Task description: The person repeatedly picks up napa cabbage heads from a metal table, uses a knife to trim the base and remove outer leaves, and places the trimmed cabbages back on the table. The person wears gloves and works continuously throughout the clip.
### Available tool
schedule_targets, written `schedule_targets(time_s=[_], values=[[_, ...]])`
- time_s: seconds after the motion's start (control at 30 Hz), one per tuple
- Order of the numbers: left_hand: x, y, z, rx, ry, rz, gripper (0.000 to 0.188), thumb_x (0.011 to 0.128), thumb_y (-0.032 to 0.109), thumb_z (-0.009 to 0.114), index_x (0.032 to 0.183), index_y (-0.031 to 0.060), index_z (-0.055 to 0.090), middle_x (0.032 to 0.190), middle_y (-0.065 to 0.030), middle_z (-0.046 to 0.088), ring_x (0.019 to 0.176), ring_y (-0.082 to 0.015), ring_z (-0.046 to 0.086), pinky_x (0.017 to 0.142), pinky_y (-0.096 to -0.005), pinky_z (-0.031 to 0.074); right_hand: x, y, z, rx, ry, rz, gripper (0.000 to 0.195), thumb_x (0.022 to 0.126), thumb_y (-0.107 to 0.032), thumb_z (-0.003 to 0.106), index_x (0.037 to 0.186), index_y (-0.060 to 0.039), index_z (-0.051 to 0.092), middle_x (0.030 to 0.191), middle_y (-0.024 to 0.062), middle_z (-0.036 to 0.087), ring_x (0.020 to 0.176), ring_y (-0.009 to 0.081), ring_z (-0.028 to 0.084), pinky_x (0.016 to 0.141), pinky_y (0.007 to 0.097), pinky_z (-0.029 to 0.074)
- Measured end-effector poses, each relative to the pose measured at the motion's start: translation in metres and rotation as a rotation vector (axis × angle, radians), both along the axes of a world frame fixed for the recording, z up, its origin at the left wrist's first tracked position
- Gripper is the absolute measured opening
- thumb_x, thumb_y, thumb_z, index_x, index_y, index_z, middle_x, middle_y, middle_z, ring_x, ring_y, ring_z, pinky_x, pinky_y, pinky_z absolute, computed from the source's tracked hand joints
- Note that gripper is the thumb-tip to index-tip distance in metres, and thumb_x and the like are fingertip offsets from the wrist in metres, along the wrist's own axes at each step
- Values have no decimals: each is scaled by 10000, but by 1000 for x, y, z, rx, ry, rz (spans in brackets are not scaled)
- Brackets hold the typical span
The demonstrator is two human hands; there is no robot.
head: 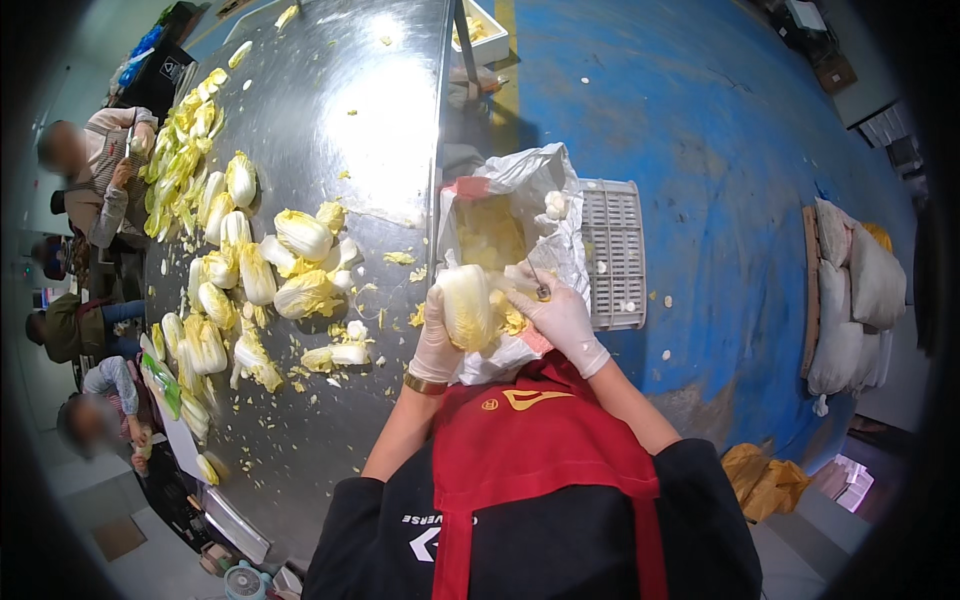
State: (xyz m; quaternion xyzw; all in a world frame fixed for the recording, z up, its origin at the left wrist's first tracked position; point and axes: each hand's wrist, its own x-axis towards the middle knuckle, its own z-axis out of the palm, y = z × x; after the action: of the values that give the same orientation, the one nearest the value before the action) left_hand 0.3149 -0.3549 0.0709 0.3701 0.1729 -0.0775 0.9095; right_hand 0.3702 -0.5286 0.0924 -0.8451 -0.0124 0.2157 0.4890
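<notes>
Gloved in thin white, my left hand (437, 341) grips a trimmed napa cabbage (466, 306) from its left side. My right hand (555, 315), gloved too, is closed around a small knife (541, 289), whose thin blade points up and away from me. Pale cabbage leaves lie between the two hands, partly hidden by the fingers. Both hands are over an open white woven sack (566, 232), with yellow leaf pieces inside and a cut white cabbage base on its right side. Several whole cabbages (302, 234) rest on the steel table to the left.
The steel table (390, 180) carries leaf scraps and a heap of loose leaves (180, 150). A grey plastic crate (615, 255) sits under the sack. Co-workers stand at the table's far side, one holding a knife. Full white sacks (840, 322) are stacked at right on the blue floor (720, 225).
</notes>
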Motion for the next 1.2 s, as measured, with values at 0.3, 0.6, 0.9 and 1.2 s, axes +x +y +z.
schedule_targets(time_s=[0.3, 0.6, 0.9, 1.2], values=[[0, 1, 8, -48, 32, 78, 771, 817, 576, 610, 1315, 23, 412, 1120, -91, 572, 994, -215, 591, 843, -348, 513, 9, -6, -32, -94, 47, -110, 437, 754, -363, 685, 1017, -16, 647, 901, 232, 662, 859, 336, 653, 775, 380, 506], [-3, -5, -6, 2, -54, -53, 811, 786, 591, 635, 1318, 20, 414, 1204, -116, 553, 1083, -236, 565, 937, -364, 459, -10, 19, 14, 198, -109, 149, 409, 786, -326, 668, 1035, -3, 632, 915, 164, 669, 820, 262, 655, 759, 334, 503], [-7, -3, -7, 77, -60, -6, 792, 776, 597, 644, 1288, 22, 460, 1200, -86, 556, 1064, -180, 564, 913, -311, 460, -16, 19, 8, 351, 313, -40, 267, 791, -182, 647, 993, -8, 632, 873, 127, 673, 772, 222, 654, 703, 312, 509], [-7, -10, -9, 345, -25, -1, 784, 788, 633, 606, 1246, 8, 489, 1137, -67, 570, 1009, -158, 568, 872, -301, 477, -13, 22, 3, 138, -72, 42, 288, 791, -271, 646, 860, -4, 563, 770, 177, 631, 733, 329, 629, 679, 386, 497]])
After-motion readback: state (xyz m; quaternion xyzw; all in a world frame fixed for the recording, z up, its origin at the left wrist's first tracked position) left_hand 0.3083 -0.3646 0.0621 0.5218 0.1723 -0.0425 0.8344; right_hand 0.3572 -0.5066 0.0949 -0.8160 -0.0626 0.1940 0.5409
